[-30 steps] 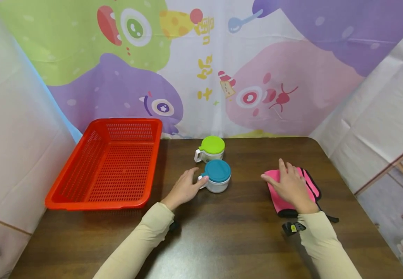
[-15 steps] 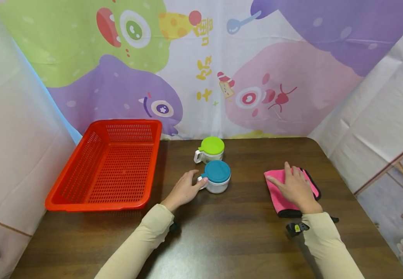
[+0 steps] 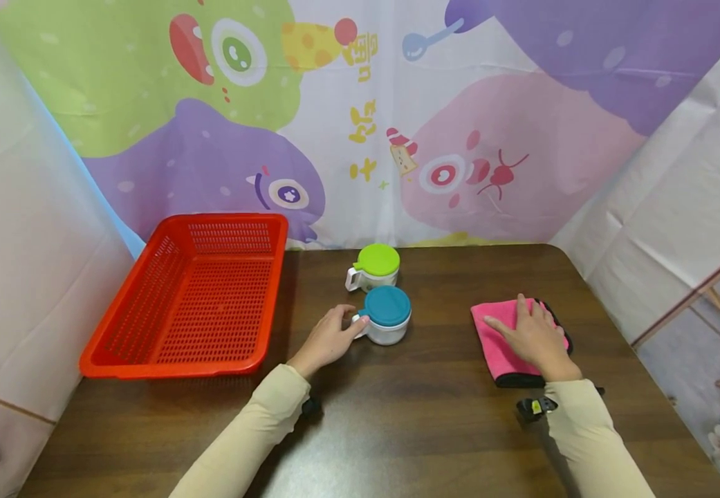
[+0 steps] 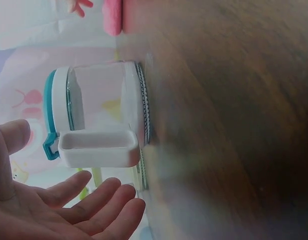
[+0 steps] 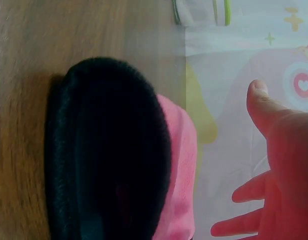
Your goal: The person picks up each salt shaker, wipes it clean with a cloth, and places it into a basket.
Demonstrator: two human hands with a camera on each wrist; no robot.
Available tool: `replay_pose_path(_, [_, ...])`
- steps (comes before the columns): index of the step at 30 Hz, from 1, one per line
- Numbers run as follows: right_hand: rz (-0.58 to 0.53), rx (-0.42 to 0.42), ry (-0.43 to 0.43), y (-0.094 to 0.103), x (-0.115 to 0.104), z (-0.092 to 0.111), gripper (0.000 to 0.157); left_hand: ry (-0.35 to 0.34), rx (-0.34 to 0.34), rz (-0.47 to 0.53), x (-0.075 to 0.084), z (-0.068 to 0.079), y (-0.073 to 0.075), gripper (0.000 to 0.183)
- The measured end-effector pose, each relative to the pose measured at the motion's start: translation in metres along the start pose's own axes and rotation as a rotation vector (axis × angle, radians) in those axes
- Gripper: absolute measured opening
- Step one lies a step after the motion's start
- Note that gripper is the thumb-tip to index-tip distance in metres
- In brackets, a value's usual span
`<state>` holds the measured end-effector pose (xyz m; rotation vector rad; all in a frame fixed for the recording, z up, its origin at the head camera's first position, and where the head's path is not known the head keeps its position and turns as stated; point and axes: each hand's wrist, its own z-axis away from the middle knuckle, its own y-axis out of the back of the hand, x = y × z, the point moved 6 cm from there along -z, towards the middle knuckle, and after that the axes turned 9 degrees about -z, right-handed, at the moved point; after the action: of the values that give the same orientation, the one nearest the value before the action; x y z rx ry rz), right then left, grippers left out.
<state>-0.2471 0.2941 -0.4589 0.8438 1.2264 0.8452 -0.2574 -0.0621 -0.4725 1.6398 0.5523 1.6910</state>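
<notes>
A clear seasoning jar with a teal lid [image 3: 387, 306] and a white handle [image 4: 98, 148] stands upright mid-table. My left hand [image 3: 328, 339] is beside that handle, thumb and fingers spread on either side; the left wrist view shows a gap between them and it. Behind stands a similar jar with a lime-green lid [image 3: 379, 260]. To the right lies a folded pink cloth [image 3: 496, 346] with thick black edging [image 5: 108, 150]. Over it is my right hand [image 3: 537, 339], fingers extended and holding nothing; the right wrist view shows thumb and fingers apart from the cloth.
A red perforated plastic basket [image 3: 219, 304] occupies the left of the brown wooden table [image 3: 422, 429]. A cartoon-printed curtain [image 3: 360, 207] hangs along the back edge, with pale sheets at both sides.
My right hand has shifted a little to the right and nearer over the pink cloth. The left hand stays almost where it was by the teal-lidded jar, which has not moved.
</notes>
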Motion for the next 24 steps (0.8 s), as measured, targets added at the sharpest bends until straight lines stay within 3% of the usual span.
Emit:
replay_pose_path(8, [0.026,-0.002,-0.025,0.000,0.008,0.000,0.106,0.018,-0.021,0.006,0.000,-0.001,-0.002,0.055])
replay_pose_path(24, [-0.004,-0.094,-0.165,-0.011,0.026,0.000,0.115,-0.001,-0.019,-0.005,0.002,-0.003,-0.004,0.052])
